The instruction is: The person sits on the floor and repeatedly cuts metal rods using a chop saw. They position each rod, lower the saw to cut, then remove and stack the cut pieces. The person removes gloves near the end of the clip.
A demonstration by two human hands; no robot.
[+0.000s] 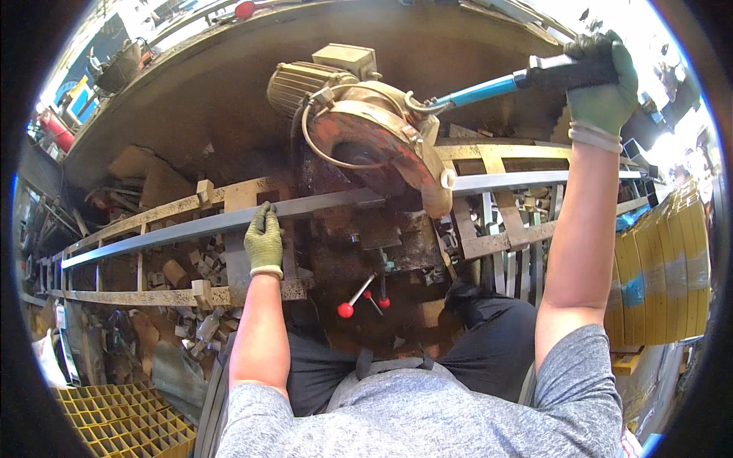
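Arms outstretched: left hand (264, 240) presses steel bar (191, 227), right hand (603, 80) grips saw handle (496, 88).

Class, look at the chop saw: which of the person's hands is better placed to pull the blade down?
The right hand: it grips the saw's blue handle, while the left hand presses the steel bar.

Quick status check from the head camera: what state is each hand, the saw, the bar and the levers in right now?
left hand: gloved, pressing down on the metal bar
right hand: gloved, closed around the saw handle
saw handle: blue, raised up to the right
chop saw: guard over the bar; blade contact hidden
metal bar: lying flat across the frame, under the saw
red-knobbed levers: untouched
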